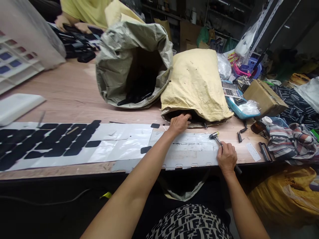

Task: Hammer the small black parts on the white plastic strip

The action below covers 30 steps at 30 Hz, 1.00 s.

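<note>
My left hand [179, 123] reaches into the dark mouth of a yellow woven sack [196, 83] lying on the wooden table [69, 93]; its fingertips are hidden inside the opening. My right hand [226, 158] is closed round the handle of a small hammer [216, 136], whose metal head rests on a clear plastic sheet [189, 146] at the table's front edge. Rows of flat black pieces [50, 141] lie on a white sheet to the left.
A grey woven sack [132, 63] stands open behind, dark parts inside. A calculator [230, 89] lies on a blue tray beside a cardboard box [265, 98]. Striped cloth [289, 139] lies at right. Another person in yellow [84, 11] works at the far side.
</note>
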Tool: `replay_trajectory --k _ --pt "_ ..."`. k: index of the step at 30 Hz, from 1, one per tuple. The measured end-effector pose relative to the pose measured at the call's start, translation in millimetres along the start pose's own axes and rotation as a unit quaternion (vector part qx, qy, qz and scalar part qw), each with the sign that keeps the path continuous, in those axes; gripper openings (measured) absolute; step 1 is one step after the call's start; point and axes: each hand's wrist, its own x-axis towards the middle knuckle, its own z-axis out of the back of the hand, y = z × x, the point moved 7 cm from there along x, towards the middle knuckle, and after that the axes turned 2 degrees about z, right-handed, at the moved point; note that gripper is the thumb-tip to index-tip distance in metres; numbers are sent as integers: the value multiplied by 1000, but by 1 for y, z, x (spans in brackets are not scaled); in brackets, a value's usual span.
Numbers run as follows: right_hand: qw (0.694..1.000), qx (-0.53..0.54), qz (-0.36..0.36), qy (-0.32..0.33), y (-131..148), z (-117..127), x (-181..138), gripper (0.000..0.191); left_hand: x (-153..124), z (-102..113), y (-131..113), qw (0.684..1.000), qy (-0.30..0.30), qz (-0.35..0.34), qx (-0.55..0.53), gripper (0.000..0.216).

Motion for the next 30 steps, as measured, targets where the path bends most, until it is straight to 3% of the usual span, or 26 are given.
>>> replay_trajectory --k 3,5,9,12,16,23,30 --pt "1000 2 0 -1 1 1 1 27 -25 10 -10 996 -49 -45 -58 27" --pt "1000 1 1 -3 2 2 1 26 -46 6 -17 991 -31 -78 -101 22" --pt "1000 -3 1 -5 3 3 1 26 -84 -20 -30 975 30 -144 -167 16" --pt "1000 -3 -1 0 2 2 1 27 -101 -36 -30 967 11 -161 -199 17" --pt "1000 5 1 3 0 2 1 26 -106 -42 -26 954 -34 -164 -247 17" --pt "992 120 -30 28 -10 5 3 28 -102 -41 -18 947 -14 -127 -293 29" --pt "933 351 -52 53 11 33 -10 30 -100 -41 -18 945 -35 -127 -298 17"
